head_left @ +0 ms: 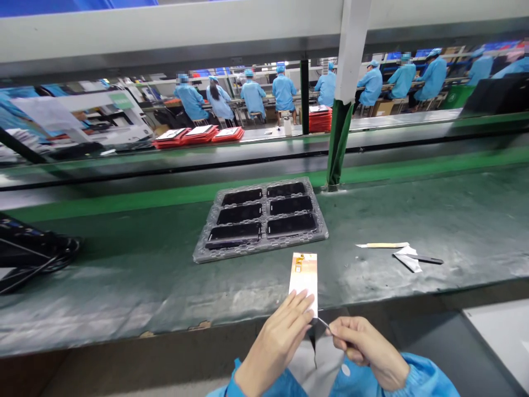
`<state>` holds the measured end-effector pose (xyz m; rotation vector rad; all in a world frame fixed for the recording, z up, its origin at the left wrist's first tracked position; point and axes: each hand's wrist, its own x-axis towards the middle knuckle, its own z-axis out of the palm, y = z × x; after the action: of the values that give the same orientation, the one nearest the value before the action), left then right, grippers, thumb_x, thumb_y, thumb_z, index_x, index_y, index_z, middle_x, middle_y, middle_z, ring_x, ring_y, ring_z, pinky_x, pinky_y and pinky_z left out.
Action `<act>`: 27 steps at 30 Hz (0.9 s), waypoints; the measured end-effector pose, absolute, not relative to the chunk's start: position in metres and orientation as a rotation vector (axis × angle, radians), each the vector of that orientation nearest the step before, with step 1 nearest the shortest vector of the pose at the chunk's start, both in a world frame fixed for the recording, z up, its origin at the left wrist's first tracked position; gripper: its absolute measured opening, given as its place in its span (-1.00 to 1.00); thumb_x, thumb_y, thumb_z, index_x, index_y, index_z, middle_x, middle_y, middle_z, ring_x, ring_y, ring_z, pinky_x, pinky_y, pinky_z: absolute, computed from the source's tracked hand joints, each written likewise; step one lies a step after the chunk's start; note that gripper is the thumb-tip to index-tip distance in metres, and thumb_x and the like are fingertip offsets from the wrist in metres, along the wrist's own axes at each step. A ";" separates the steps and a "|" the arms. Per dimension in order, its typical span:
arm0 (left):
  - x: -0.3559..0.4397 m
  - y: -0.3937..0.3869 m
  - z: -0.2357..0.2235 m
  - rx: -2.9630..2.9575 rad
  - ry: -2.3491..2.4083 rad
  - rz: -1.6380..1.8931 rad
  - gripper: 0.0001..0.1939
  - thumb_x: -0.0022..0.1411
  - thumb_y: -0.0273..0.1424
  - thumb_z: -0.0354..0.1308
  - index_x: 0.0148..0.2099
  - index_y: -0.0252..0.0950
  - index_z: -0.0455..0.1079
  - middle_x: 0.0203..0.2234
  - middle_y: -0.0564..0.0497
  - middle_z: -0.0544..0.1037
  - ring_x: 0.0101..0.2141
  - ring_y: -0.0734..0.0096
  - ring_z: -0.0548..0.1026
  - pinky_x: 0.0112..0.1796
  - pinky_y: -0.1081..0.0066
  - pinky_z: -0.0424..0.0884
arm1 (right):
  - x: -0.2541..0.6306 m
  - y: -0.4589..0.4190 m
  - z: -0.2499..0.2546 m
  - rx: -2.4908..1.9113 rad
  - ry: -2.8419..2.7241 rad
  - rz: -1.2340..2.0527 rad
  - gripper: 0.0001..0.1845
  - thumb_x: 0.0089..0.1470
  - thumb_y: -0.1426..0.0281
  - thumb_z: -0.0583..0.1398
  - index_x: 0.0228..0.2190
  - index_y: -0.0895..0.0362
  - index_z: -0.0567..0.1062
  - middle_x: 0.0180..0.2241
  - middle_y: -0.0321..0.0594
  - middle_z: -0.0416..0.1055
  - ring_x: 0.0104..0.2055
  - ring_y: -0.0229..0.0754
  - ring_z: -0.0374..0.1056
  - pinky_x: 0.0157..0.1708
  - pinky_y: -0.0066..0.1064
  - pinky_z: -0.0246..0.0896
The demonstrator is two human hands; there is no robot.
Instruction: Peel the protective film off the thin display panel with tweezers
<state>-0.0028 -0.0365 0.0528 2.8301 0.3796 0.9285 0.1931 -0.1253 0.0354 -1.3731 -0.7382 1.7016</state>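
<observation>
A phone display panel (pixel 303 285) lies at the table's front edge with its pale, shiny back upward. A small orange flex cable (pixel 299 263) shows near its far end. My left hand (pixel 285 325) rests on the near half of the panel, fingers stretched flat across it; the thumb is hidden. Pinched in my right hand (pixel 363 342) is a thin metal tool (pixel 324 323), its tip at the panel's near right corner. Too little of the tool shows to tell its exact kind.
A clear plastic tray (pixel 264 245) holding several black phone screens lies beyond the panel. To the right are a yellow-handled craft knife (pixel 386 245) and a dark slim tool (pixel 430 259) beside crumpled white paper (pixel 408 259). A green-wrapped post (pixel 338 149) stands behind. Black cables (pixel 53 256) lie left.
</observation>
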 end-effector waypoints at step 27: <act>-0.012 -0.038 0.045 2.913 0.380 0.881 -0.57 0.42 -0.66 -0.19 0.17 -0.34 0.37 0.25 -0.19 0.36 0.33 0.18 0.14 0.20 0.08 0.35 | 0.186 -0.142 0.043 -1.723 -1.589 0.793 -0.69 0.31 0.19 0.00 -0.41 0.04 0.34 -0.46 -0.29 0.43 -0.44 -0.19 0.40 -0.44 -0.41 0.11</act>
<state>-0.0123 -0.0376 0.0446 2.9134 0.3795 0.8814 0.1860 -0.1425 0.0432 -1.7226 -1.5893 0.7930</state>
